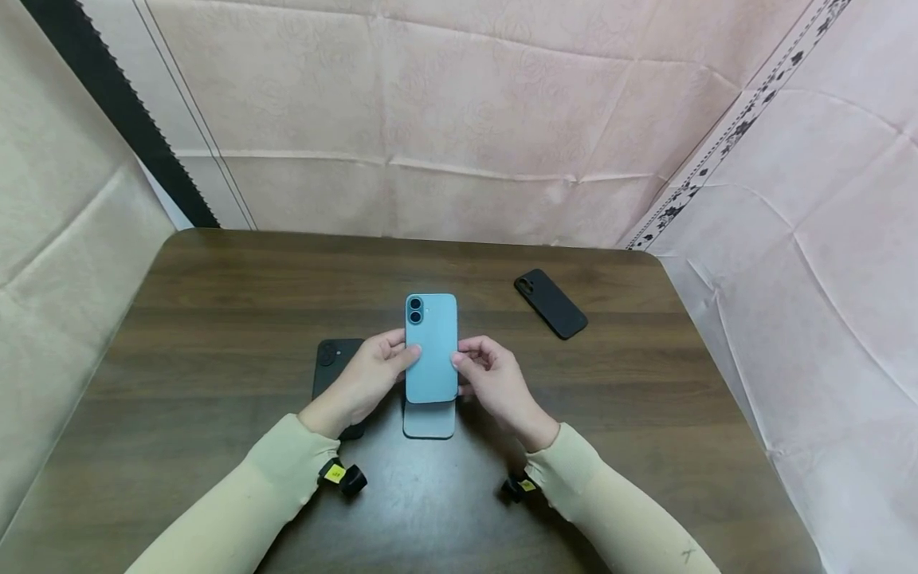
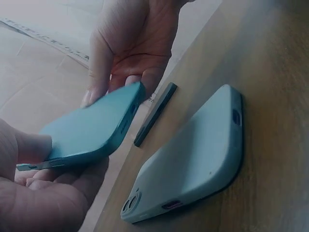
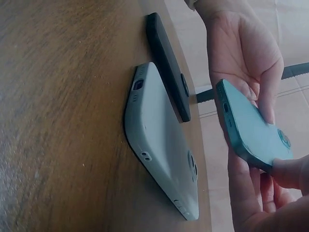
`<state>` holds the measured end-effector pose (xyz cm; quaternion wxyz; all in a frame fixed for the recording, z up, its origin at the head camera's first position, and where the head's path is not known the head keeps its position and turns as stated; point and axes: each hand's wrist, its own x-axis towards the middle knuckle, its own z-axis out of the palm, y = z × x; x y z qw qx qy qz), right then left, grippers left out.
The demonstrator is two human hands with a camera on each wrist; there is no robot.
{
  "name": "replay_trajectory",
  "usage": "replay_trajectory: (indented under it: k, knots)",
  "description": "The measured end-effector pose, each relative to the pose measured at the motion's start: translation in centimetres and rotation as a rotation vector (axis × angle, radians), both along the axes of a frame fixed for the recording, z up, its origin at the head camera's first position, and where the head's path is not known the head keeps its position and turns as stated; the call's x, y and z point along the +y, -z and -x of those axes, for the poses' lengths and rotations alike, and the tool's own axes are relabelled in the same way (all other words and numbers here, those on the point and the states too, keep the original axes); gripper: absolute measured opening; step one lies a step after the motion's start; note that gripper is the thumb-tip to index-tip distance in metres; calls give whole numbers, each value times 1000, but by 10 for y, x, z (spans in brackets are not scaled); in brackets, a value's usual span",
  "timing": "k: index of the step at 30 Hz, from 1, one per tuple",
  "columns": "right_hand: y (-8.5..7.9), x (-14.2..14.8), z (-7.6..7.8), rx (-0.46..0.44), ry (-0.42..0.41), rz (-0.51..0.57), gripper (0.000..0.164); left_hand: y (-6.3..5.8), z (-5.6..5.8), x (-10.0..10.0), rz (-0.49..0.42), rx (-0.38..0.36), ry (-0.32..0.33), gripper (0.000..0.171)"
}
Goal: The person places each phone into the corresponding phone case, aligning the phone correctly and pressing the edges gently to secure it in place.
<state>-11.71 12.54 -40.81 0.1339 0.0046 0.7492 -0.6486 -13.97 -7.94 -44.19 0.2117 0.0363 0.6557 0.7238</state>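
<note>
Both hands hold a light-blue smartphone (image 1: 432,359) upright over the table, its back and twin camera lenses facing me. My left hand (image 1: 367,376) pinches its left edge, with the thumb on the back. On the opposite edge, my right hand (image 1: 500,384) pinches it the same way. Below lies a pale blue-grey phone case (image 1: 429,424), camera side up; the left wrist view shows the case (image 2: 193,145) with its port opening, apart from the phone (image 2: 91,125). Whether a phone is inside the case I cannot tell.
Partly hidden under my left forearm and hand lies a black phone or phone case (image 1: 333,368). Another black one (image 1: 551,304) lies at the back right. The brown wooden table (image 1: 215,319) has pale cloth (image 1: 488,104) hanging behind it and at its sides.
</note>
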Motion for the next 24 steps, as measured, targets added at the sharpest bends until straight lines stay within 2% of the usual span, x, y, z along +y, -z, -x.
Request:
replay_trajectory:
  k: [6,13,16,19,24]
  knots:
    - [-1,-2,0,-2,41,4,19,-2,-2,2,-116,-42,4,40]
    - [21,5,11,17,56,32,25,-4,-2,2,-172,-66,1,40]
    - [27,14,18,75,70,19,25,-2,-3,1,-201,-91,-2,40]
    - [31,29,30,185,101,-63,22,-2,-4,0,-223,-127,-9,39]
    - [29,65,65,353,137,-360,27,-2,-5,-1,-224,-129,0,41]
